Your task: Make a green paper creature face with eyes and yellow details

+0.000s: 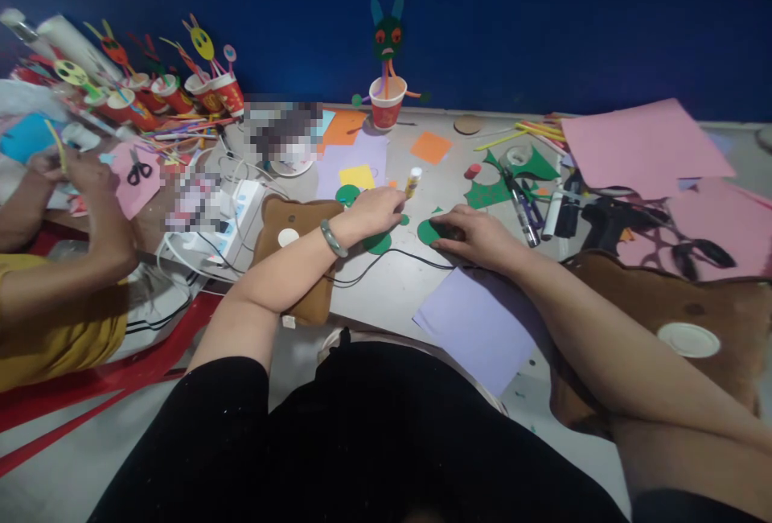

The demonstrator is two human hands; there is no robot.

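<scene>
**Bench layout: hands at green paper discs, surrounding clutter**

Nearest the wearer, a lilac paper sheet (pixel 482 326) lies flat on the bench (pixel 392 290), partly under the right forearm. A brown pad (pixel 295 257) lies under the left forearm, and a second brown pad (pixel 663 322) lies at the right. A black cable (pixel 392 257) runs across the bench between the two arms.

The right hand (pixel 476 237) lies flat, fingers nearly closed, fingertips pressing a green paper disc (pixel 429 231) onto the bench. The left hand (pixel 374 209) has its fingers curled narrow, their tips close to a glue stick (pixel 413 181) standing upright; whether they touch it cannot be told. More green pieces (pixel 379 244) lie partly hidden under this hand.

Right of the hands: green offcuts (pixel 488 193), markers (pixel 524 213), a black glue gun (pixel 609 221) and pink sheets (pixel 639 145). Left: a white power strip (pixel 232 217) and scissors (pixel 138 173) on pink paper. Another person's arms (pixel 72 217) work at the far left.

Farthest, a red paper cup (pixel 386 105) carrying a green figure stands by the blue wall (pixel 543 16). A row of decorated cups (pixel 181 92) stands at the far left.
</scene>
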